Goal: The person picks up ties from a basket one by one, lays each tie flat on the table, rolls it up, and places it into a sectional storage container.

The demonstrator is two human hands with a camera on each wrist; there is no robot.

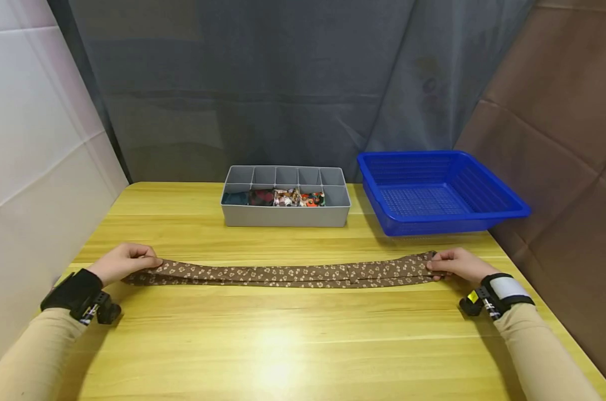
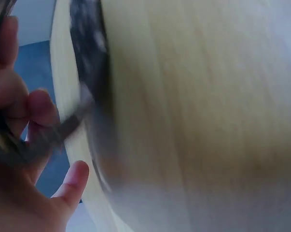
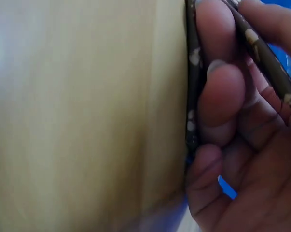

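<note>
**Necktie stretched flat between two hands**

Necktie (image 1: 293,274), brown with a small pale floral print, is lying folded lengthwise across the near part of the wooden counter (image 1: 283,345), running left to right in front of the person. It is looking soft, thin and light, so it will likely sag and twist wherever it is not supported; the two ends are the sensible places to take hold, and that is where the hands are.

Going from largest to smallest: the counter is filling most of the head view, with a grey curtain hanging behind it, a white panel standing on the left and a brown one on the right. The blue basket (image 1: 503,214) is sitting at the far right corner. The grey divided tray (image 1: 285,218) is resting just left of it, with small coloured items lying in its front compartments.

The left hand (image 1: 124,263) is pinching the tie's left end against the counter, its grip closed on the fabric. The right hand (image 1: 457,264) is gripping the right end, and the right wrist view is showing fingers (image 3: 222,96) curled round the folded cloth.
</note>
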